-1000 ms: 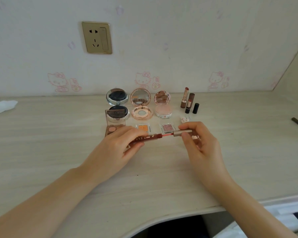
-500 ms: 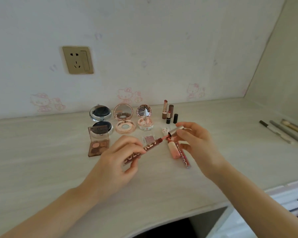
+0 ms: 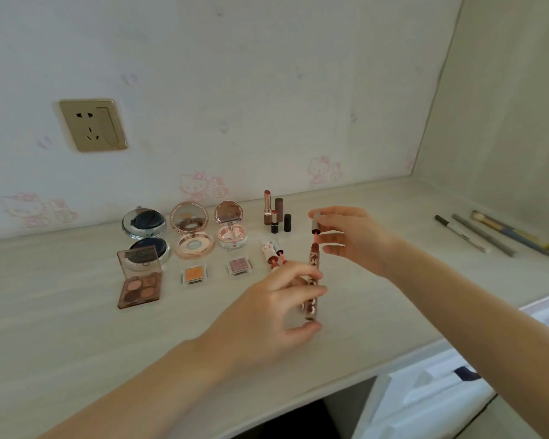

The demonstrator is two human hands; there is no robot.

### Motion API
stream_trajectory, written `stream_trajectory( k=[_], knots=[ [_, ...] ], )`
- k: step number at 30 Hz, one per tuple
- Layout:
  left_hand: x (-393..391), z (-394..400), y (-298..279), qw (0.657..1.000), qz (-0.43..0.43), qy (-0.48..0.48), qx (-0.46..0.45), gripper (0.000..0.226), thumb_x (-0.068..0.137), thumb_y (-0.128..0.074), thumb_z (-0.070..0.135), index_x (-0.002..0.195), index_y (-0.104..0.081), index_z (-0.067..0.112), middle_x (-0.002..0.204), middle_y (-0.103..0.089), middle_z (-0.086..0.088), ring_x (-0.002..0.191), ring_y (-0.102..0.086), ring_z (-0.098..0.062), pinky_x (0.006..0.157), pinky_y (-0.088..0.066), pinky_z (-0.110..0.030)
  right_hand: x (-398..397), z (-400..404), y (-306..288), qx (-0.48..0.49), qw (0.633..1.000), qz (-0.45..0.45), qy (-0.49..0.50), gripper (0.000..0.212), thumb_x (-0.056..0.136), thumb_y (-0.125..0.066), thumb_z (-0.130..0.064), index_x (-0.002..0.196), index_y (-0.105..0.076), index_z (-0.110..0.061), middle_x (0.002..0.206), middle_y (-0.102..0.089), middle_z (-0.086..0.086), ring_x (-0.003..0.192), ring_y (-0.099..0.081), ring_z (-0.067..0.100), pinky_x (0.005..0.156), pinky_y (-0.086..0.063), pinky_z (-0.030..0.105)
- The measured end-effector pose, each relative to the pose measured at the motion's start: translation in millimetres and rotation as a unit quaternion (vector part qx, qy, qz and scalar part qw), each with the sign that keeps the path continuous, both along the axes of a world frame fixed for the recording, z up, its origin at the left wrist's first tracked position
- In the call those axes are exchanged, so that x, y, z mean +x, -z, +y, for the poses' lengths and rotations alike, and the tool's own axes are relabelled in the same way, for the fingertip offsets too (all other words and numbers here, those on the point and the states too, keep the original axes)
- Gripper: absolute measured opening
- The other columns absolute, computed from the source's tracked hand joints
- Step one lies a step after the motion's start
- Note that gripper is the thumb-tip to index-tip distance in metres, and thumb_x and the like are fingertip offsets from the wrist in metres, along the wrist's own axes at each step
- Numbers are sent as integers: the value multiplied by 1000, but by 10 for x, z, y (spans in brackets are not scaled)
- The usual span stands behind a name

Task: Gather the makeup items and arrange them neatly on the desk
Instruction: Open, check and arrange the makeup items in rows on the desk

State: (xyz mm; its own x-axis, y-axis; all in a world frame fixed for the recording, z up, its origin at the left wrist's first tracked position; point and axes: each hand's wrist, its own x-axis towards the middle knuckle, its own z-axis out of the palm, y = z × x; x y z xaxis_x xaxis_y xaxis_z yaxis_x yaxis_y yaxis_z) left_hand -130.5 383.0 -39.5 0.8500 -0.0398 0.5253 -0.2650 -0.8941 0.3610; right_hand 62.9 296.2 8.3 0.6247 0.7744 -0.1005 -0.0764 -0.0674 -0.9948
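Your left hand [image 3: 276,307] grips the lip gloss tube [image 3: 313,282] upright above the counter [image 3: 76,343]; your right hand [image 3: 349,236] pinches its wand cap [image 3: 316,221] just above.

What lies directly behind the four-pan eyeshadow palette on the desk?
Behind the eyeshadow palette stands an open silver compact. The palette's raised lid covers most of its dark lower pan; its mirror half shows above.

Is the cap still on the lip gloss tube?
No, the right hand holds the cap apart above the lip gloss tube in the left hand.
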Motion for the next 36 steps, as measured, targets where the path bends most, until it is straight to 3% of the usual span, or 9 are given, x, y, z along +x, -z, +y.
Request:
stream_trajectory(
  k=[5, 9, 16, 21, 27, 36],
  knots=[
    [217, -164, 37, 999, 18, -14, 30, 39, 85, -59, 31, 118, -66, 13, 125, -55, 5, 108, -55, -4, 90, -44, -13, 162, 20, -10, -50, 997, -56, -6, 18, 92, -60, -16, 107, -69, -13, 82, -65, -1, 75, -60, 15, 67, -48, 26],
    [376, -242, 59, 997, 18, -31, 62, 37, 84, -56, 34, 112, -69, 14, 116, -60, 1, 105, -58, -14, 91, -46, -23, 245, 114, 25, -97, 990, -104, -25, 17, 91, -61, -18, 105, -70, -14, 84, -65, 1, 72, -56, 14, 64, -47, 25],
    [515, -182, 197, 995, 17, -63, 78, 27, 82, -66, 31, 104, -72, 16, 107, -60, 3, 98, -54, -11, 89, -41, -17, 311, 385, 98, -202, 954, -216, -58, 20, 93, -56, -19, 108, -68, -16, 90, -68, 0, 73, -53, 12, 62, -43, 21],
    [517, -103, 218, 994, 16, -80, 68, 30, 83, -57, 35, 102, -72, 17, 107, -59, 5, 98, -48, -7, 89, -39, -17, 343, 570, 136, -217, 945, -234, -75, 19, 91, -58, -21, 107, -69, -17, 88, -66, -3, 75, -53, 12, 65, -42, 23],
    [532, -63, 261, 994, 29, -82, 64, 26, 85, -61, 31, 103, -71, 15, 107, -59, 5, 101, -45, -6, 95, -30, -12, 352, 713, 200, -223, 940, -242, -87, 17, 91, -59, -16, 103, -69, -13, 81, -64, -1, 65, -51, 11, 59, -40, 22],
    [513, -37, 268, 994, 31, -76, 70, 28, 85, -57, 33, 98, -73, 14, 102, -61, 4, 98, -50, -11, 90, -38, -17, 362, 802, 267, -214, 937, -266, -80, 19, 89, -61, -17, 104, -70, -9, 82, -65, 2, 61, -50, 8, 55, -38, 17]
  ],
)
